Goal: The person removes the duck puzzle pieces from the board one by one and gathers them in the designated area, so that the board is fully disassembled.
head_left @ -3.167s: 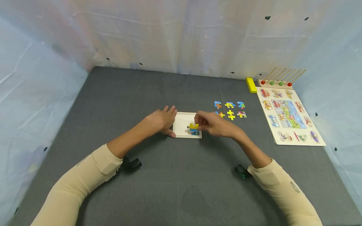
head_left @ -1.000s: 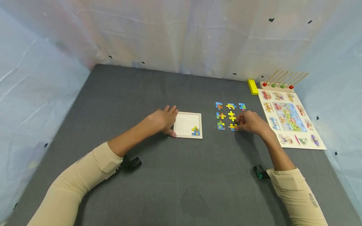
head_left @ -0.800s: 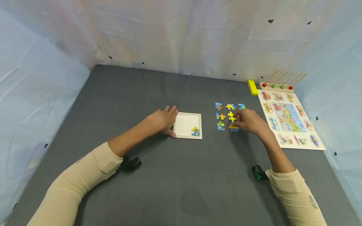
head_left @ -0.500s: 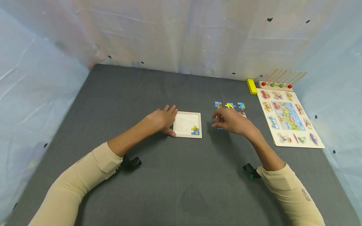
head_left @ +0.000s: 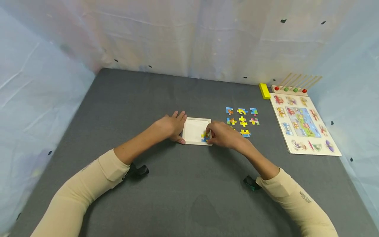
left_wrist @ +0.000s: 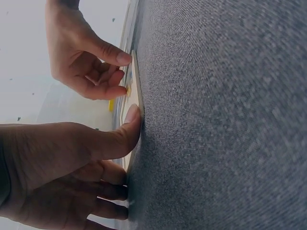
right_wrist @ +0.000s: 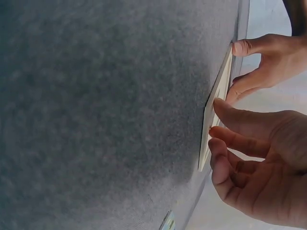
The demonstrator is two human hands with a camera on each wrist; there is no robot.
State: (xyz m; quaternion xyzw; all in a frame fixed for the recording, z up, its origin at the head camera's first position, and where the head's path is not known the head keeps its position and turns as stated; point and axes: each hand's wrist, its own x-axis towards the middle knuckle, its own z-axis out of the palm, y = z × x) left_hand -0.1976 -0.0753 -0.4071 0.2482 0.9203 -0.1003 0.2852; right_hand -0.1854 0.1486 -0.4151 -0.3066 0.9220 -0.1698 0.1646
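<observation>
A light wooden puzzle tray (head_left: 193, 126) lies flat on the dark table, with a blue and yellow jigsaw piece (head_left: 203, 138) in its near right corner. My right hand (head_left: 224, 134) bends over that corner, thumb and index finger at opposite sides of the piece, partly covering it. Fingers spread, my left hand (head_left: 171, 127) rests along the tray's left edge. In the left wrist view, its thumb (left_wrist: 130, 117) presses on the tray rim. The right wrist view shows the right thumb (right_wrist: 225, 108) and index fingertip right at the tray (right_wrist: 207, 115).
Several loose jigsaw pieces (head_left: 242, 121) lie in rows right of the tray, one partly behind the right hand. Farther right are a picture board (head_left: 296, 148), a yellow block (head_left: 264, 91) and a wooden base with upright sticks and beads (head_left: 291, 92). Plastic sheeting (head_left: 189, 39) surrounds the table.
A yellow and blue piece held over the tray earlier now lies among the loose pieces. My right hand has moved left from there to the tray's corner piece. The left hand stays put.
</observation>
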